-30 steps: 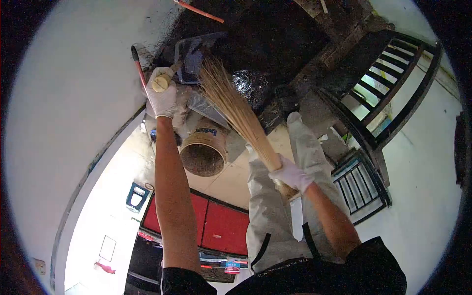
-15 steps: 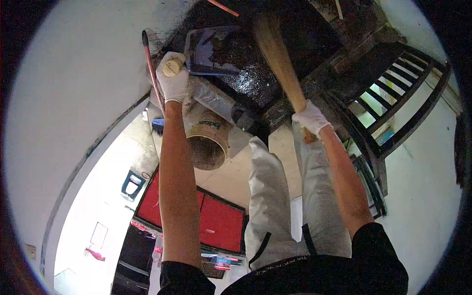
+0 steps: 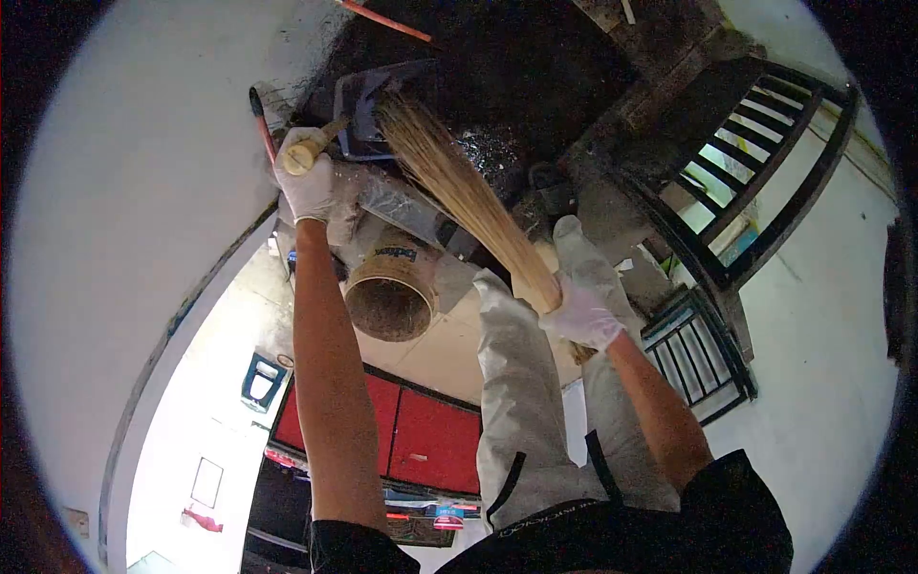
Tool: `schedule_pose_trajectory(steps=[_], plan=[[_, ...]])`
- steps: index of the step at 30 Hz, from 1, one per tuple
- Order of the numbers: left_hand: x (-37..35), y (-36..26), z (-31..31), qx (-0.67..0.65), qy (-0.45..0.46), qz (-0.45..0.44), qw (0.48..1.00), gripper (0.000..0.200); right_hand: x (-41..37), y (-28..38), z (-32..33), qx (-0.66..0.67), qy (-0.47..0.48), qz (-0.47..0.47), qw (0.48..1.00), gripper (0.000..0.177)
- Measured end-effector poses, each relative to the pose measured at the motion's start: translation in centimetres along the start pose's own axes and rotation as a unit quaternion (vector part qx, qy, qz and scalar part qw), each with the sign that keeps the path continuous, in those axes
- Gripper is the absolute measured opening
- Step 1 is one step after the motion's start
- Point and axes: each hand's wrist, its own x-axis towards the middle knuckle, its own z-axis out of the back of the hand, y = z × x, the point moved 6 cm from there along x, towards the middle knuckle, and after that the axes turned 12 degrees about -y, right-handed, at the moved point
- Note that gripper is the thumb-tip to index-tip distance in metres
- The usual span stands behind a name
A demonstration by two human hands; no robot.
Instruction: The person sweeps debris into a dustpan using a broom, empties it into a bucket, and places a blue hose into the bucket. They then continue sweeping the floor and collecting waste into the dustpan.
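The broom (image 3: 469,182) is gripped by the right hand (image 3: 581,314), its fingers closed fully round the bound end, with a short stub left showing behind them. The pan (image 3: 352,105) is held by the left hand (image 3: 306,182), which is wrapped round its handle, the pale end poking up above the thumb. The bristle tips are laid across the pan; whether its base is touched cannot be told. For a good stroke, the bristles are best fanned low and flat, the pan's lip pressed to the floor (image 3: 535,57), and the push matched by a firm left wrist.

Nearer the legs (image 3: 521,373), a bucket (image 3: 382,265) is set on its side, its mouth turned towards the body. The left hand is hemmed in by the wall (image 3: 143,191) and a red stick (image 3: 264,129). On the right, swing is limited by a slatted rail (image 3: 770,172); the widest room is given by the dark floor beyond the pan.
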Motion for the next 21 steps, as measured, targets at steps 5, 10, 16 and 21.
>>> schedule_pose_trajectory(steps=[5,10,16,21], plan=[[0.6,1.8,0.3,0.066,0.062,-0.002,0.996,0.026,-1.6,-2.6,3.9,0.156,-0.09,0.007,0.984,0.056],[0.5,0.5,0.2,0.025,0.055,-0.023,0.998,0.025,3.8,-6.9,1.9,0.239,-0.141,-0.077,0.958,0.05],[-0.2,1.3,1.4,0.013,0.052,0.042,0.998,0.029,3.3,-3.3,-9.5,0.367,-0.148,-0.109,0.912,0.043],[-1.1,-1.2,-0.4,0.087,0.147,-0.106,0.98,0.034,-0.3,2.3,-13.0,0.503,-0.129,-0.144,0.842,0.039]])
